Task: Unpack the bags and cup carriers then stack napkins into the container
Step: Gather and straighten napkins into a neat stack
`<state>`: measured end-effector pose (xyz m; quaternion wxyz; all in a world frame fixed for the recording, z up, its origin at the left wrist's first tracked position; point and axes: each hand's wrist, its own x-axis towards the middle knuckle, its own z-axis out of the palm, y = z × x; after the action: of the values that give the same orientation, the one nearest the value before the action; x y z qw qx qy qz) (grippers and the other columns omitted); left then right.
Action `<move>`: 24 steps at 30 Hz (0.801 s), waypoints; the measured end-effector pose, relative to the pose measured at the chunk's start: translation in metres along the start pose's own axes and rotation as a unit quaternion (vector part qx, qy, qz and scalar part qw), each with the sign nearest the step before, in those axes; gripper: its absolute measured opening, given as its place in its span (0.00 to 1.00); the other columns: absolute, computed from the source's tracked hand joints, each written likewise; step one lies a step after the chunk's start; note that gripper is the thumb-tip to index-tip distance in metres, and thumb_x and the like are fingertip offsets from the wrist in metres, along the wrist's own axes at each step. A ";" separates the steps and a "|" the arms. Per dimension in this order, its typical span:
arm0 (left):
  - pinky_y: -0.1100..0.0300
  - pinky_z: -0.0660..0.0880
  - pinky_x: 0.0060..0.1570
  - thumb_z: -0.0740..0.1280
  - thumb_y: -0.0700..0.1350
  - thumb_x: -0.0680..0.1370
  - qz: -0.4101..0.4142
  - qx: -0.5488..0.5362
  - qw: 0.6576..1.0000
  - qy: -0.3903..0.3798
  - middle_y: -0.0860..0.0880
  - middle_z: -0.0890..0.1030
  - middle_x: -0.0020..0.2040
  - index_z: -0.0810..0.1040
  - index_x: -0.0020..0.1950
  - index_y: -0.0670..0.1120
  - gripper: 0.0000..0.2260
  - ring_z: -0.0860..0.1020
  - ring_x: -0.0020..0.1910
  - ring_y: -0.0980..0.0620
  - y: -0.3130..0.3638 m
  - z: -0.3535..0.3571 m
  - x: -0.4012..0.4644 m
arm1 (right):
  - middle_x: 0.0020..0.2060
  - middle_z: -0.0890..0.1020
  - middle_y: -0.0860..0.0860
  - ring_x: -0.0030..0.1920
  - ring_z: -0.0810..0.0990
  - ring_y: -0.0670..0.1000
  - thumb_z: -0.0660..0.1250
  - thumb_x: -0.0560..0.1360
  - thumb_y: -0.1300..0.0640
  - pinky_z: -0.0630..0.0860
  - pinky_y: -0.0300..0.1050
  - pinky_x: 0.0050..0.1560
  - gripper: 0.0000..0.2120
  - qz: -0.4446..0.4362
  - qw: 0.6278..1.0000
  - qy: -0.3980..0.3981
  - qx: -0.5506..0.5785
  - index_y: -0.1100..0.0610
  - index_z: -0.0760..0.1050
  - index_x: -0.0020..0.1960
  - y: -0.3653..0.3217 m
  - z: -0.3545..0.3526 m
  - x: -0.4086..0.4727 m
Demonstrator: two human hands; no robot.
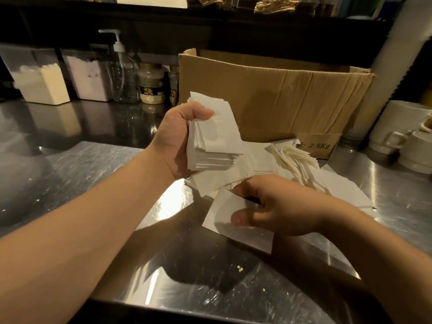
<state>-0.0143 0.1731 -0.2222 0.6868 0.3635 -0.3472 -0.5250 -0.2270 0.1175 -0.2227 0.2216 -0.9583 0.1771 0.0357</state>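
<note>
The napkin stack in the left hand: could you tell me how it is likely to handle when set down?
The napkin stack looks light and floppy; its edges already fan unevenly, so sheets would probably slide apart unless the left hand squares them.

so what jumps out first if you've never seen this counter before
The left hand holds up a thick stack of napkins mid-frame. Below it, the right hand pinches a single napkin over loose ones on the steel counter. Behind stands an open cardboard box.

Two hands (180,139), one cardboard box (275,99), two powder tubs (42,83), one pump bottle (122,73), two jars (150,84), two mugs (397,127)
</note>
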 end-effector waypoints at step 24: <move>0.48 0.83 0.47 0.68 0.50 0.66 -0.022 0.096 0.994 -0.042 0.48 0.85 0.45 0.81 0.57 0.49 0.20 0.84 0.44 0.47 -0.019 0.022 -0.015 | 0.45 0.86 0.51 0.50 0.78 0.62 0.72 0.69 0.47 0.77 0.57 0.52 0.08 -0.011 0.789 0.290 0.541 0.51 0.83 0.39 0.005 -0.002 0.005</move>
<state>-0.0454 0.1813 -0.2291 0.6217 0.4129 -0.4165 -0.5191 -0.2244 0.1110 -0.2237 0.6424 -0.6486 0.2127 -0.3484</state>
